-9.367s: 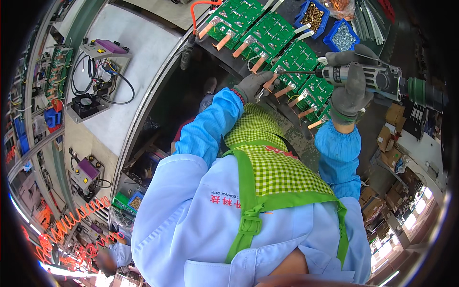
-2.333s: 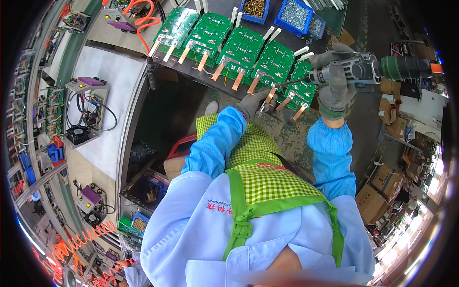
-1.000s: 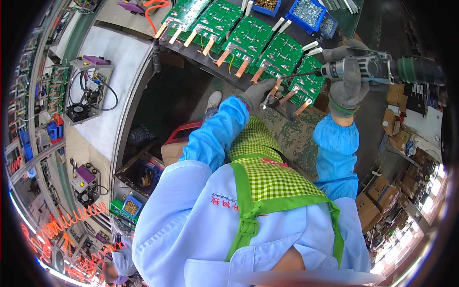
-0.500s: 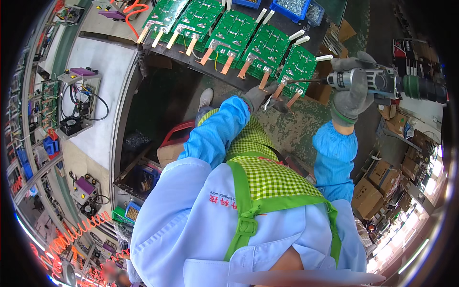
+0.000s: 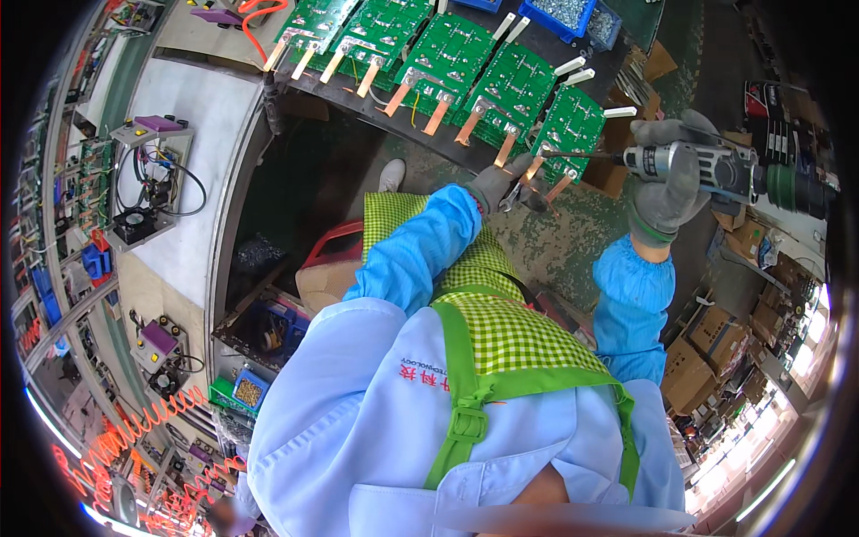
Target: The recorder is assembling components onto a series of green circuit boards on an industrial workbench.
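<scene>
My gloved right hand (image 5: 664,192) is wrapped round a grey-and-black power tool (image 5: 716,170) lying level. Its long thin dark bit (image 5: 582,155) points left, the tip at a copper strip (image 5: 534,166) on the rightmost green circuit board (image 5: 573,121). My gloved left hand (image 5: 497,185) is closed just below the board edges, beside the strips' lower ends. It holds a small metal tool (image 5: 512,194) that looks like pliers; glove and strips partly hide it. Several more green boards (image 5: 443,55) stand in a row to the left, copper strips hanging over the bench edge.
The boards lie on a dark bench (image 5: 501,22) with a blue bin (image 5: 559,13) of small metal parts at its back. A white-topped table (image 5: 192,179) stands at left. Cardboard boxes (image 5: 693,367) are stacked at right. A red-and-tan chair (image 5: 327,277) stands below the bench.
The whole view has shifted slightly, so bench and boards appear a little lower and further right. Both hands keep about the same place at the rightmost board.
</scene>
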A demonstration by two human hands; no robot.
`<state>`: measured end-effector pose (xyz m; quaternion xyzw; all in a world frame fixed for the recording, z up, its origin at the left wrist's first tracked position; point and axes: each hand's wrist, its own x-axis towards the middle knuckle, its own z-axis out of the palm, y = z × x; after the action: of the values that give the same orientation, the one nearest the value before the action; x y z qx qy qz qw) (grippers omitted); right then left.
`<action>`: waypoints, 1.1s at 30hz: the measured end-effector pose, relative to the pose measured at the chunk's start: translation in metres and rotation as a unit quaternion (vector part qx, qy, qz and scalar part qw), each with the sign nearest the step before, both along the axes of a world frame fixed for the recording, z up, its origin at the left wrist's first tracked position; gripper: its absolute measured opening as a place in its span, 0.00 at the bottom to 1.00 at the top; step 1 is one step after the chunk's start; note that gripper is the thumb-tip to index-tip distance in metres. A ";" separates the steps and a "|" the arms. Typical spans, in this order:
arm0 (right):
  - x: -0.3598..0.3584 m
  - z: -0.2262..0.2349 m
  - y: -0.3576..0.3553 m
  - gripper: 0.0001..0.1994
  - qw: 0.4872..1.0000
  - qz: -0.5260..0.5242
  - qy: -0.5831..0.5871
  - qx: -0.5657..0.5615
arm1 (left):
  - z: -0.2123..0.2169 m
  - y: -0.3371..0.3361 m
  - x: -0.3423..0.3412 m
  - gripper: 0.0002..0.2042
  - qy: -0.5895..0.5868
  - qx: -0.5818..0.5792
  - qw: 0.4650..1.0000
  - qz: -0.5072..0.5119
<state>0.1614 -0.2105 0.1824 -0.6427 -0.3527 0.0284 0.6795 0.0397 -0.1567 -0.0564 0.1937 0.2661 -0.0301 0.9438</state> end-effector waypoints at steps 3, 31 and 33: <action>0.000 0.000 -0.003 0.24 1.000 0.017 -0.007 0.011 | 0.002 -0.008 -0.003 0.19 0.026 0.043 0.999 -0.009; 0.005 -0.004 0.004 0.22 0.999 0.026 0.000 0.028 | 0.012 -0.007 -0.003 0.19 0.003 0.013 0.998 0.066; 0.006 -0.004 0.002 0.22 0.999 0.038 -0.008 0.029 | 0.008 -0.012 -0.001 0.18 -0.029 -0.001 0.998 0.060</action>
<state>0.1674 -0.2083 0.1780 -0.6087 -0.3828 0.0389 0.6938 0.0391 -0.1688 -0.0489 0.1768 0.2501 0.0317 0.9514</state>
